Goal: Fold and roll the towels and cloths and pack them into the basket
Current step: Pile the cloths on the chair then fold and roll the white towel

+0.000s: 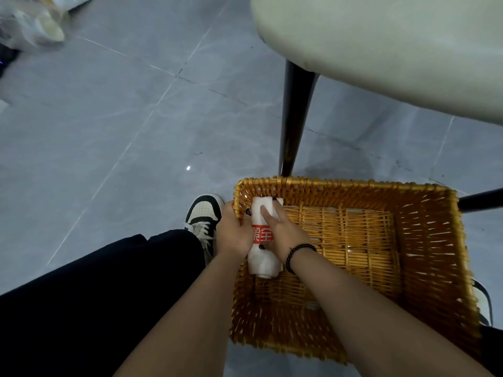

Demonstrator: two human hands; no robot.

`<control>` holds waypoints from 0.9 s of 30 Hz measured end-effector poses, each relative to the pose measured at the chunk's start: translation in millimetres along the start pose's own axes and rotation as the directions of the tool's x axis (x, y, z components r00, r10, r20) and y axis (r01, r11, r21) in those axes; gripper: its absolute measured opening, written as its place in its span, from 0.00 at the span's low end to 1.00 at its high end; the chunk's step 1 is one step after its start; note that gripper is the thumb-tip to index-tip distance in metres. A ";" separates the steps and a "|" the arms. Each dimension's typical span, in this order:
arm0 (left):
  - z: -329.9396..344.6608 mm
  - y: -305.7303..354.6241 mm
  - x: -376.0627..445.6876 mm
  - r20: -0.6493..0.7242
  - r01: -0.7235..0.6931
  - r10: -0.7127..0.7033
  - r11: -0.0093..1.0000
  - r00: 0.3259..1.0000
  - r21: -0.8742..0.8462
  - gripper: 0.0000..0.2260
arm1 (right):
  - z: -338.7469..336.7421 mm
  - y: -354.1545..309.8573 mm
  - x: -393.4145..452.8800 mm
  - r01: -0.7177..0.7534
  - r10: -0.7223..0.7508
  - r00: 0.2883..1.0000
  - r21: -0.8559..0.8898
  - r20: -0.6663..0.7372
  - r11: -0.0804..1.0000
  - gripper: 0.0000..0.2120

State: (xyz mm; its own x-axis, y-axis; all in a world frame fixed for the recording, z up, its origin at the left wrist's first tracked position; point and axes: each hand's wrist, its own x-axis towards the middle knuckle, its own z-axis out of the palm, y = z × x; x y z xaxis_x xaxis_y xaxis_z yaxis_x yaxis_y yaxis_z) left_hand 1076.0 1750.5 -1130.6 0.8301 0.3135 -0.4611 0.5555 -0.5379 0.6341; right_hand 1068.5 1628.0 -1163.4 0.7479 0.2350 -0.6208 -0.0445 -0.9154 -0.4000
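Observation:
A square orange wicker basket stands on the grey tiled floor below me. Inside it, along its left wall, lies a rolled white towel with a red printed band. My left hand reaches over the left rim and grips the roll from the left, fingers curled round it. My right hand, with a black bead bracelet on the wrist, lies on top of the roll, its fingers curled over it and thumb at the red band. Apart from the roll, the basket's bottom is bare wicker.
A pale cushioned chair seat with dark legs stands just behind the basket. My black-trousered leg and black-and-white sneaker are left of the basket; another sneaker shows at its right edge. Blurred bags lie at the top left.

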 end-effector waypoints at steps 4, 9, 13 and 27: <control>0.1 1.8 -0.7 -0.002 0.020 -0.020 1.000 1.000 -0.012 0.10 | -9.2 -2.1 3.8 0.000 0.003 0.999 -0.087 0.035 0.996 0.40; -6.0 8.8 -5.8 0.062 0.031 -0.029 0.999 0.998 -0.025 0.11 | -15.0 -2.7 -5.8 0.021 -0.020 1.000 -0.063 0.019 0.998 0.40; -16.5 17.3 -8.8 0.217 0.048 -0.054 0.998 0.975 0.032 0.13 | -29.1 0.5 -24.5 0.037 -0.031 0.996 0.073 -0.081 0.997 0.34; -61.5 100.3 -88.6 0.233 -0.106 0.058 0.974 0.971 0.200 0.08 | -126.2 -4.2 -143.1 0.090 -0.047 0.938 0.108 -0.344 0.990 0.22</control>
State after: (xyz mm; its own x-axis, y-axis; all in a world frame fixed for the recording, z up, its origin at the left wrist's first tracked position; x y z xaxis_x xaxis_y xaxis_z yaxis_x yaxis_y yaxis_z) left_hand 1061.2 1716.9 -988.1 0.8264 0.0910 -0.5557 0.4433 -0.7137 0.5424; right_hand 1045.2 1557.0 -987.7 0.9313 0.1512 -0.3314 -0.0486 -0.8500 -0.5245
